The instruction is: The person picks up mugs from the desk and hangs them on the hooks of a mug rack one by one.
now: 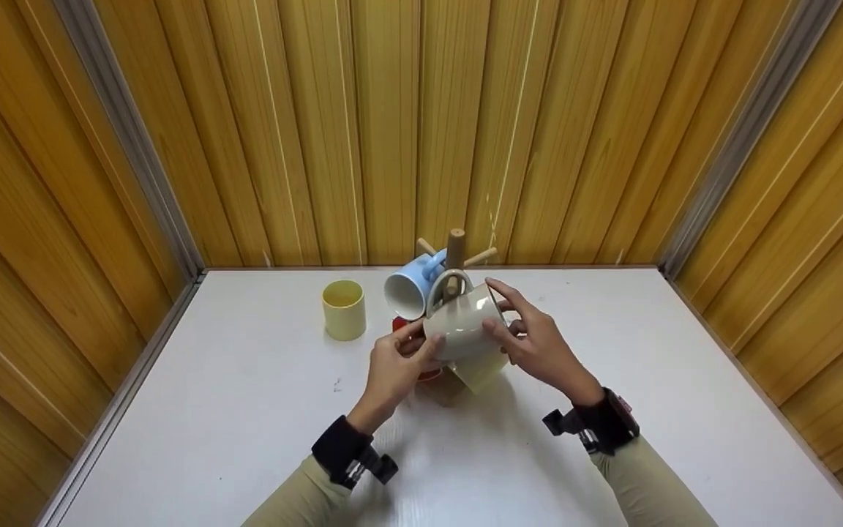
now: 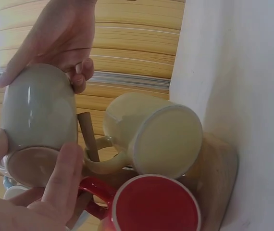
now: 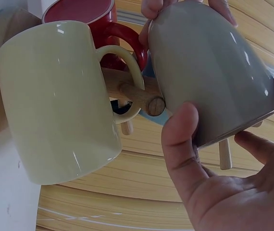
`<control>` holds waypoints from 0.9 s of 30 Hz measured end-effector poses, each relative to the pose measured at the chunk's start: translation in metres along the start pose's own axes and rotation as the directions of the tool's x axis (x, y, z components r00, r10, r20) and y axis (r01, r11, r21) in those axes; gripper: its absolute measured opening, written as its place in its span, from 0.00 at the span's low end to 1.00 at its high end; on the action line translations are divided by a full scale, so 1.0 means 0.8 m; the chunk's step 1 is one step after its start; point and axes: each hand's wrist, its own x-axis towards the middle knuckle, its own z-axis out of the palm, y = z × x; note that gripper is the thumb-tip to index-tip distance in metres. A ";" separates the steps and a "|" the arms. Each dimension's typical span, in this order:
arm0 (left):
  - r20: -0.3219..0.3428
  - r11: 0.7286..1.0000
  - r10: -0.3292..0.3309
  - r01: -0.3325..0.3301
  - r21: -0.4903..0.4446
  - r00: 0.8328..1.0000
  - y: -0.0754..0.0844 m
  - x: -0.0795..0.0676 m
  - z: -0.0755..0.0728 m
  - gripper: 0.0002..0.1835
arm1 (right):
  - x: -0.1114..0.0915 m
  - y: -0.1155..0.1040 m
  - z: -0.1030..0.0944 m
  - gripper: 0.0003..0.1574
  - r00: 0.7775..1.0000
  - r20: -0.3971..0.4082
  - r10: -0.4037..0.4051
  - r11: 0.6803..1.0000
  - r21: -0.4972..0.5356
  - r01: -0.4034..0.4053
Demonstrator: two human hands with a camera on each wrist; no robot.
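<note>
Both hands grip a grey mug (image 1: pixel 465 322) in front of a wooden mug rack (image 1: pixel 456 249). The left hand (image 1: pixel 396 366) holds its left end, thumb toward the head camera. At the other end, the right hand (image 1: pixel 538 348) has thumb and fingers around the edge. The mug lies tilted sideways, its handle up beside the rack's post; whether a peg passes through the handle I cannot tell. Below it, a pale yellow mug (image 3: pixel 60 101) hangs by its handle on a peg (image 3: pixel 149 102). Next to that is a red mug (image 2: pixel 156 207), mostly hidden in the head view.
A light blue mug (image 1: pixel 407 289) hangs on the rack's left side, mouth toward the front left. A yellow cup (image 1: pixel 345 315) stands upright on the white table (image 1: pixel 260 410) to the left. Wood-patterned walls (image 1: pixel 385 132) enclose the back and sides.
</note>
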 end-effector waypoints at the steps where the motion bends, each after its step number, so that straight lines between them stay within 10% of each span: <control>1: 0.003 1.000 -0.008 0.008 0.001 1.000 0.002 0.000 0.000 0.32 | 0.001 0.001 -0.001 0.38 1.000 0.003 0.002 1.000 0.003 -0.002; 27: 0.023 0.998 -0.066 0.065 0.023 0.998 0.003 0.001 -0.008 0.28 | -0.006 -0.004 0.008 0.40 0.999 -0.031 -0.018 0.998 -0.067 0.015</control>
